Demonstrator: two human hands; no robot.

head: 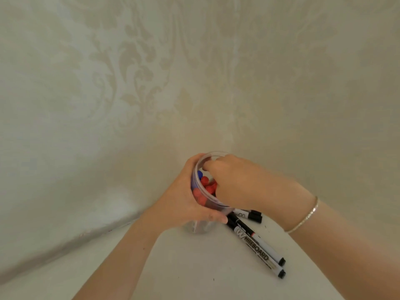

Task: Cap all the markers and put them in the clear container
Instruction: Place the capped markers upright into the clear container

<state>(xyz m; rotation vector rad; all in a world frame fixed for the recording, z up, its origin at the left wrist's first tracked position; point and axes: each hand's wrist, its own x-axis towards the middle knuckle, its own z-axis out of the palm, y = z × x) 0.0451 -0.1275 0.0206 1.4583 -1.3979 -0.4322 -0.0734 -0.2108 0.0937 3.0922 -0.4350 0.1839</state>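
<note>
we see the clear container [213, 205], a round see-through tub with a thin rim, standing on the white counter [194, 267] close to the patterned wall [151, 83]. inside it sit capped markers, red caps [208, 187] bunched together and a blue cap [199, 174] at the side of the container away from the right hand. the left hand [184, 202] wraps the container's outer wall, its fingers [216, 217] curled tight around the near side. the right hand [238, 182] reaches over the rim with its fingers dipped inside; we cannot tell whether they are pinching a marker or spread, since the back of the hand covers them. just beside the container, toward the right wrist, two black-capped whiteboard markers [257, 245] lie side by side on the counter, and the ends of two more black-capped markers [251, 215] peek out from under the right hand. the lower part of the container is blurred behind the left palm, so we cannot count the markers in it. a thin bracelet [307, 215] circles the right wrist.
</note>
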